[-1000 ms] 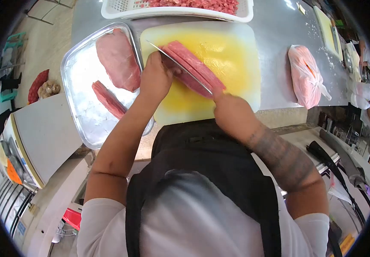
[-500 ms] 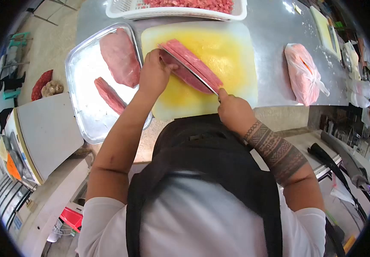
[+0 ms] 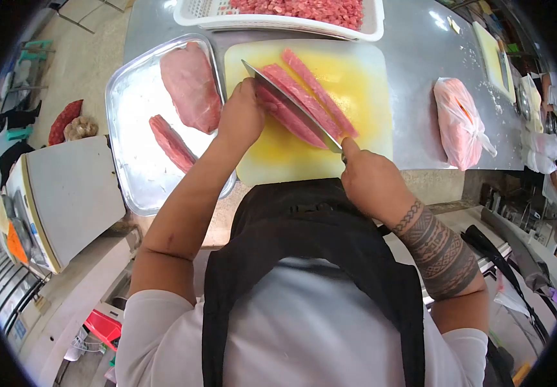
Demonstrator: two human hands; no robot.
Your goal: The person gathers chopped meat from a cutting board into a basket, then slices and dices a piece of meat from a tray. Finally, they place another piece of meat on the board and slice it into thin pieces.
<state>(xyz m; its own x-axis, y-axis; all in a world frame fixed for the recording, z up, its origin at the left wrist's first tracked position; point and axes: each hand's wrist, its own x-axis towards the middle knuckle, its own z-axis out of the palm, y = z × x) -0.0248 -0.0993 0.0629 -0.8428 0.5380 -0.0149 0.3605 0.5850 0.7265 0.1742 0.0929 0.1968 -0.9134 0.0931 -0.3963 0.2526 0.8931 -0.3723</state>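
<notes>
On the yellow-stained white cutting board lies raw red meat cut lengthwise. My right hand is closed round the handle of a long kitchen knife, its blade slanting up to the left. Left of the blade, the curled fingers of my left hand hold the remaining piece of meat; the fingertips are partly hidden. Just right of the blade a cut strip of meat lies close against it. Farther right, another strip lies apart on the board.
A metal tray on the left holds a large meat slab and a narrow piece. Beyond the board, a white plastic basket contains diced meat. A tied plastic bag rests on the metal table to the right.
The knife has shifted right relative to the meat's left piece, and the outermost strip now lies separated, with a gap. The whole view has shifted slightly.
</notes>
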